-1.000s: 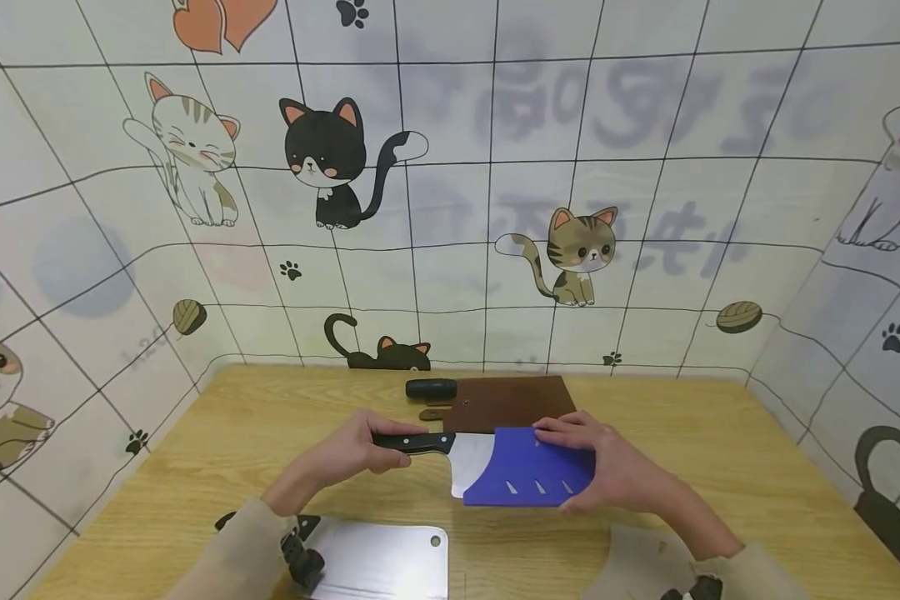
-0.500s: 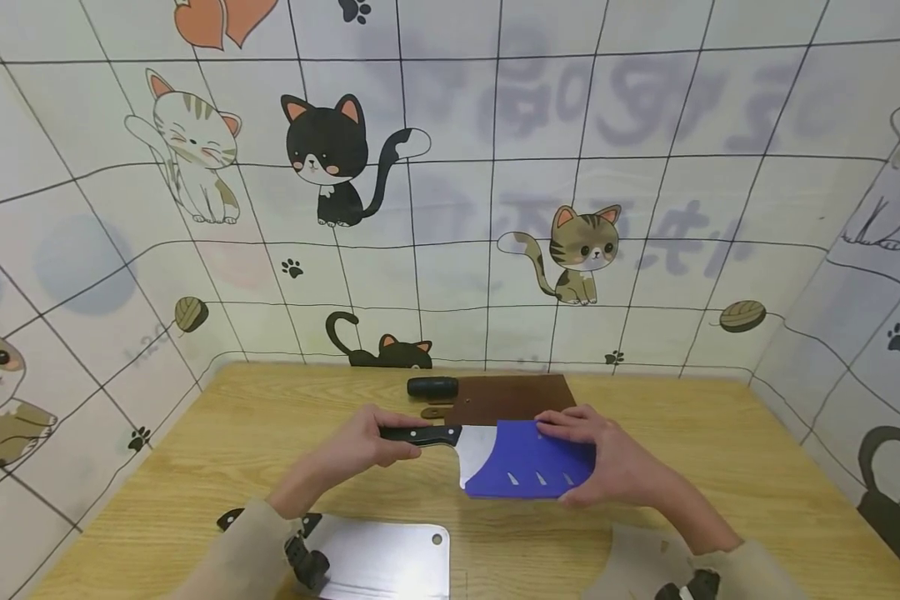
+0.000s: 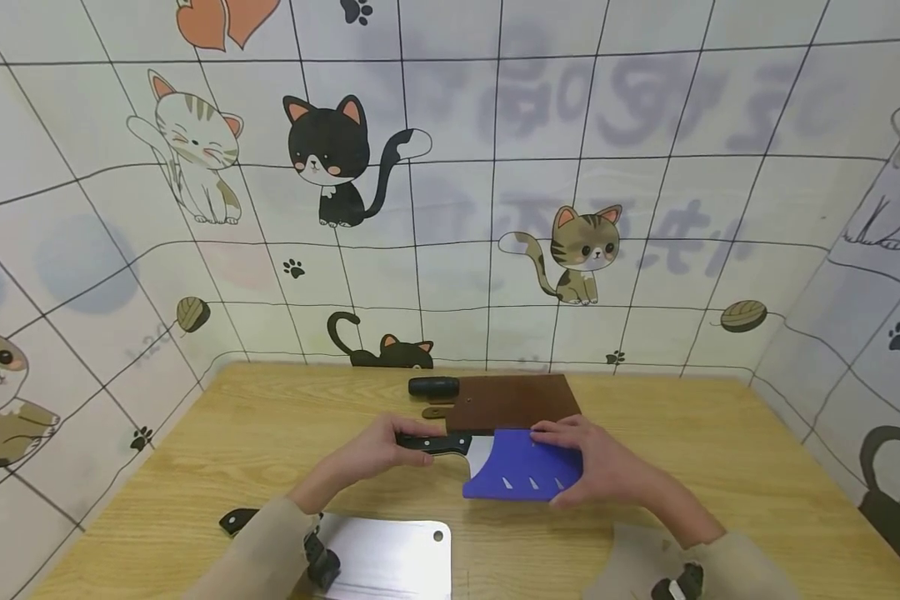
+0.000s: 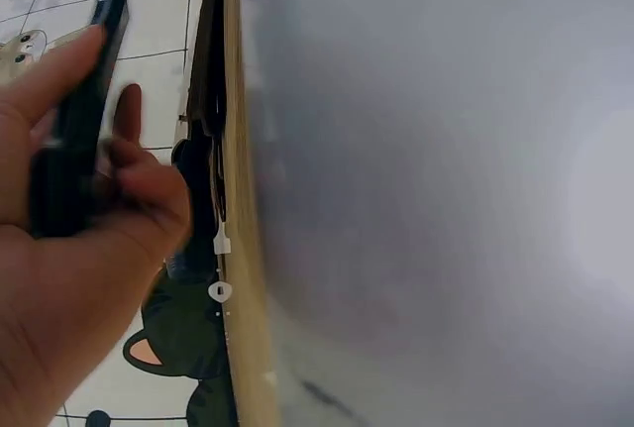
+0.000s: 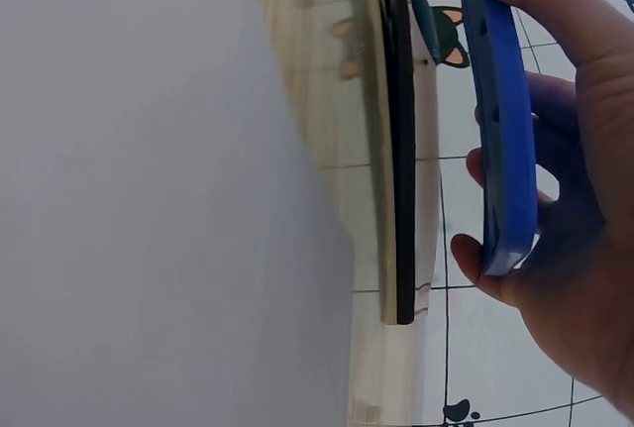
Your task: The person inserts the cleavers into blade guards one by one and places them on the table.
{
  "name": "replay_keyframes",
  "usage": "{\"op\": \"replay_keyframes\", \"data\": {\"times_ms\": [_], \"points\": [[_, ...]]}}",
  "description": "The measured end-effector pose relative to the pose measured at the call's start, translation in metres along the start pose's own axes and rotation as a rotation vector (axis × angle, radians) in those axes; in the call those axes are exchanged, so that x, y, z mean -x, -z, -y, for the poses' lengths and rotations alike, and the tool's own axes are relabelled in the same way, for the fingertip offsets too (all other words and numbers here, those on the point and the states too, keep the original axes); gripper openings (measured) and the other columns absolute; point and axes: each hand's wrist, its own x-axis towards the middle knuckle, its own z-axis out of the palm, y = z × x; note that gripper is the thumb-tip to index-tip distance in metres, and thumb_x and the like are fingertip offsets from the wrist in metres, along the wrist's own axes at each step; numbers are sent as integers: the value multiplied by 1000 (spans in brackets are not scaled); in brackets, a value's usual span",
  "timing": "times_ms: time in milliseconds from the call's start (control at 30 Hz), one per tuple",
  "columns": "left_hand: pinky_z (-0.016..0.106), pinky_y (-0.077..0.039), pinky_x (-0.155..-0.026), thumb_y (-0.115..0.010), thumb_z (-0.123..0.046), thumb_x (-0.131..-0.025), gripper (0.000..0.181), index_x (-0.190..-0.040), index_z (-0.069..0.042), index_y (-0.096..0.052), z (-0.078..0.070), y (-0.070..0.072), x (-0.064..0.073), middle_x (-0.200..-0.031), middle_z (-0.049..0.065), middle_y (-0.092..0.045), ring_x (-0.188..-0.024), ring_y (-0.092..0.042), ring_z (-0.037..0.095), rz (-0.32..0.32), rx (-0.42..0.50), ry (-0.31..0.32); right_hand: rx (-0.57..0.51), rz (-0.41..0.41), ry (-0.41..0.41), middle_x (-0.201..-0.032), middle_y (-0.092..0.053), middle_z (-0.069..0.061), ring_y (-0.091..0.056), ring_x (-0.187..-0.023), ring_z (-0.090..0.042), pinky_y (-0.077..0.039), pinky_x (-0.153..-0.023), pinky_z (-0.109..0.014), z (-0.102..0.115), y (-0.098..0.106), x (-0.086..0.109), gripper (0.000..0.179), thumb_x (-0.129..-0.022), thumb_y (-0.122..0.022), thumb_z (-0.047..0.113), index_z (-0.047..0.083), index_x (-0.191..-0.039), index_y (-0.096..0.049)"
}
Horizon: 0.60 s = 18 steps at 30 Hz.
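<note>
A cleaver [image 3: 479, 452] sits just below the middle of the head view, most of its blade hidden in a blue sheath [image 3: 521, 473]. The left hand [image 3: 378, 457] has its grip closed on the black handle [image 3: 450, 444], covering the butt end; the right hand [image 3: 603, 468] grips the sheath's right end. At upper right, the right wrist view shows what the head view hides: the sheath's thin edge and fingertips along its far side. The left wrist view shows only a blue sliver at the top; blurred grey fills its right. At lower left of the head view, the left sleeve [image 3: 258, 554] crosses another cleaver [image 3: 397, 550], cut off by the frame. Above the sheath, a brown cover [image 3: 513, 400] is partly hidden on the counter [image 3: 285, 433].
</note>
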Motion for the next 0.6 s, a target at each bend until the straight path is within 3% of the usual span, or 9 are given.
{"op": "replay_keyframes", "data": {"times_ms": [133,333,467,600], "points": [[28,-48,-78,-80,-7,-88,35,-122,-7,-76,5,-1,-4,-108,2,-72,-94,-59,15,28,-113,-22,22,55,-9,-143,-57,-7,-48,-128,-37,-44,-99,-60,-4,-4,-2,88,-66,-94,43,9,-141,-63],[30,-47,-84,-81,-1,-84,37,-121,-7,-77,7,0,-6,-111,2,-72,-100,-59,15,49,-180,-11,70,93,-2,-143,-58,-8,-48,-127,-38,-39,-99,-64,-7,-7,-5,91,-64,-93,49,7,-139,-64],[40,-47,-95,-80,3,-81,41,-120,-5,-76,10,1,-6,-115,6,-72,-108,-61,21,63,-240,-6,77,101,-27,-144,-57,-7,-47,-127,-37,-38,-100,-64,-10,-9,-8,93,-62,-93,49,9,-140,-63],[48,-47,-98,-76,6,-80,41,-120,-1,-75,13,1,-6,-117,9,-72,-112,-63,28,37,-240,25,62,99,-62,-145,-56,-6,-45,-129,-38,-38,-100,-63,-16,-11,-10,93,-60,-94,45,11,-141,-63]]}}
